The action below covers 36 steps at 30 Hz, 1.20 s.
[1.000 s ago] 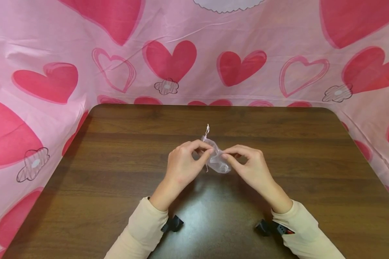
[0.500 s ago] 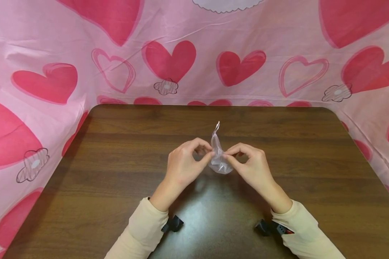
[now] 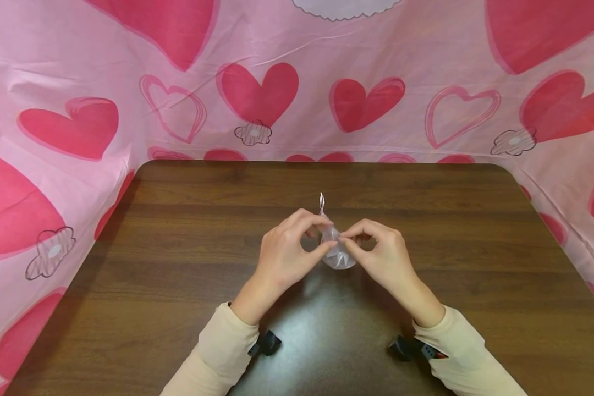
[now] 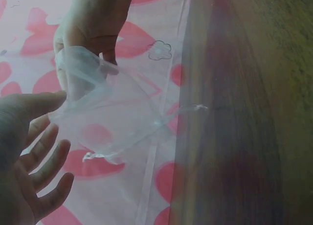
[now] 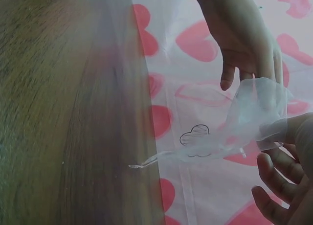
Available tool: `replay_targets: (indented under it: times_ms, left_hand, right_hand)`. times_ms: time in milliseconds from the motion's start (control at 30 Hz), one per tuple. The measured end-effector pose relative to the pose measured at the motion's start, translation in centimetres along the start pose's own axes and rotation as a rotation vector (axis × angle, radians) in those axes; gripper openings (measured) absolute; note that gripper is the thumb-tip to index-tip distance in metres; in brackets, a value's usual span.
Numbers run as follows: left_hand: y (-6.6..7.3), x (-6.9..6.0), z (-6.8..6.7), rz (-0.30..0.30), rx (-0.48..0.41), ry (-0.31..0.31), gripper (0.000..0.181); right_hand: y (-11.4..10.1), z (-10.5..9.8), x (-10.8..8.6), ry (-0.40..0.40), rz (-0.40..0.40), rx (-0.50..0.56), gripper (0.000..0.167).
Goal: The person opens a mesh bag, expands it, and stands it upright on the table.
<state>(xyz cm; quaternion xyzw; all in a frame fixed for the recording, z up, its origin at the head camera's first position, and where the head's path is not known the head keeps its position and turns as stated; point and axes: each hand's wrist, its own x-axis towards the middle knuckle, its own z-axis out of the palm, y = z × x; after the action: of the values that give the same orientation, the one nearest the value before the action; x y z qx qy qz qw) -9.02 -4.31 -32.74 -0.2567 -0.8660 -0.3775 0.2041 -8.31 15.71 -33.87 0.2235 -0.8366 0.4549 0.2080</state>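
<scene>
Fingers (image 3: 367, 225) of the right hand (image 3: 387, 253) pinch a sheer, white-stringed bag (image 3: 340, 260) in midair over the wooden counter (image 3: 203, 220), while the left hand (image 3: 288, 250), thumb and forefinger parted, touches its other side.

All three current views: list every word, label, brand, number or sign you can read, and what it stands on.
No readable text in any view.
Sheer bag: no lettering seen.
Pink cloth: printed drawings, no words.
Black device at the right wrist: too small to read.
</scene>
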Motion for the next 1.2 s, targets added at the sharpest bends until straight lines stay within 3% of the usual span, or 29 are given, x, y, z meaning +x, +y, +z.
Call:
replay_targets:
  times_ms: [200,533,733,933,1067,1200]
  left_hand:
    - [-0.05,0.05,-0.05,-0.030,0.054,0.006,0.016]
    - [-0.40,0.10,-0.22,-0.055,0.065,0.094,0.012]
    - [-0.65,0.14,-0.12,-0.016,0.132,0.051,0.013]
    - [-0.47,0.03,0.07,0.041,0.134,-0.015,0.014]
    - [-0.25,-0.15,0.13,0.029,0.159,-0.045,0.008]
    - [-0.25,-0.15,0.05,-0.011,0.191,-0.023,0.007]
  right_hand:
    - [-0.31,0.07,0.03,-0.008,-0.039,0.010,0.018]
    - [-0.27,-0.06,0.11,-0.012,-0.045,-0.024,0.016]
    - [-0.25,-0.16,0.05,-0.003,-0.034,-0.043,0.015]
    - [-0.06,-0.06,-0.10,-0.005,-0.033,-0.049,0.017]
    - [-0.12,-0.02,-0.10,-0.008,-0.032,-0.043,0.019]
    - [-0.22,-0.03,-0.03,-0.022,-0.020,-0.056,0.016]
